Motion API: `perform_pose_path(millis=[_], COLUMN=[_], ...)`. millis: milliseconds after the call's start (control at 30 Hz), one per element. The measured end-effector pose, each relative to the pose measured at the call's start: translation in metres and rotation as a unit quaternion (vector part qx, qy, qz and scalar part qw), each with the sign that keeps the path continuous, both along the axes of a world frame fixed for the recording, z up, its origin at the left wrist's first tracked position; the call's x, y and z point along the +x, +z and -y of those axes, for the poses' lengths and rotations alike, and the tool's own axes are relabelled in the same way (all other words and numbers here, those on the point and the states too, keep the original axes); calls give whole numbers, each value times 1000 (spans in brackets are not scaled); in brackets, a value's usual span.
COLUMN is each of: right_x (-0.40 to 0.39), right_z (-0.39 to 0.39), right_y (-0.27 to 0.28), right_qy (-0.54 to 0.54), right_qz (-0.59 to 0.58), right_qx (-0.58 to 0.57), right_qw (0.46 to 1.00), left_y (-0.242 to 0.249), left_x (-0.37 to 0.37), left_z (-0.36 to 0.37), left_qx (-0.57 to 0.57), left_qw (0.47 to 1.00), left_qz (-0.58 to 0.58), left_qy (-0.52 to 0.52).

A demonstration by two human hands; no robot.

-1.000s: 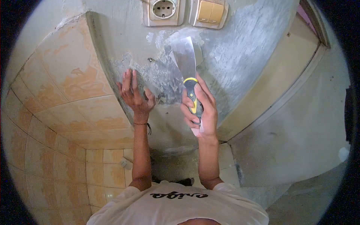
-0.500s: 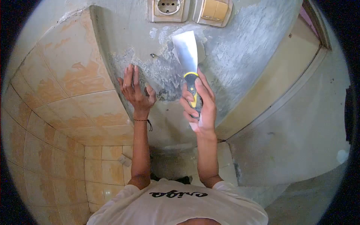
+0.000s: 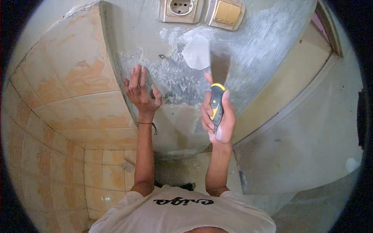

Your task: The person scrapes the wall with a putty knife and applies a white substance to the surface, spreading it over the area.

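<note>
My right hand (image 3: 223,116) is wrapped round the dark grey and yellow handle of a putty knife (image 3: 217,105). The blade points up the wall and is smeared by motion. Left of the blade, a smooth white patch of filler (image 3: 196,53) shows on the rough grey wall (image 3: 178,81). Fingers stretched upward, my left hand (image 3: 142,89) rests against the wall beside the edge of the tiling and holds nothing. White residue marks the lower palm of my right hand.
Above the patch sit a wall socket (image 3: 180,7) and a double light switch (image 3: 227,14). A small screw-like piece (image 3: 161,56) sticks out of the wall. Orange-patterned tiles (image 3: 77,70) cover the left side; a door frame (image 3: 289,81) runs along the right.
My right hand has swung the putty knife right and slightly down. The white patch, earlier mostly behind the blade, is now exposed. My left hand stays in place against the wall.
</note>
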State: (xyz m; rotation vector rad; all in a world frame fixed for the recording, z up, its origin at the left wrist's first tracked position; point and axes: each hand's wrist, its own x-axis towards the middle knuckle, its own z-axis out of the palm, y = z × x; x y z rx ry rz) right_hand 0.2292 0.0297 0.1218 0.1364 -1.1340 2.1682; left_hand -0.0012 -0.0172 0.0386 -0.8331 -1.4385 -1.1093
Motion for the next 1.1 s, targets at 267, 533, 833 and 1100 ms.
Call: perform_pose_path(millis=[267,533,833,1100], right_x=[-9,-11,-16,-8], right_z=[1,-23,-36,-39], right_y=[7,8,8,19], right_qy=[-199,70,133,115], right_qz=[82,15,4,58], right_qx=[115,47,0,-21], right_qw=[970,996,991,991], left_y=[-2,-1,-3,-1], left_x=[-1,-1,-4,-3], left_z=[2,1,0,0], left_qx=[-6,5,-1,6], left_qw=[1000,1000,1000,1000], left_qz=[-1,-6,-1,-3], left_qy=[-6,-13,0,-7])
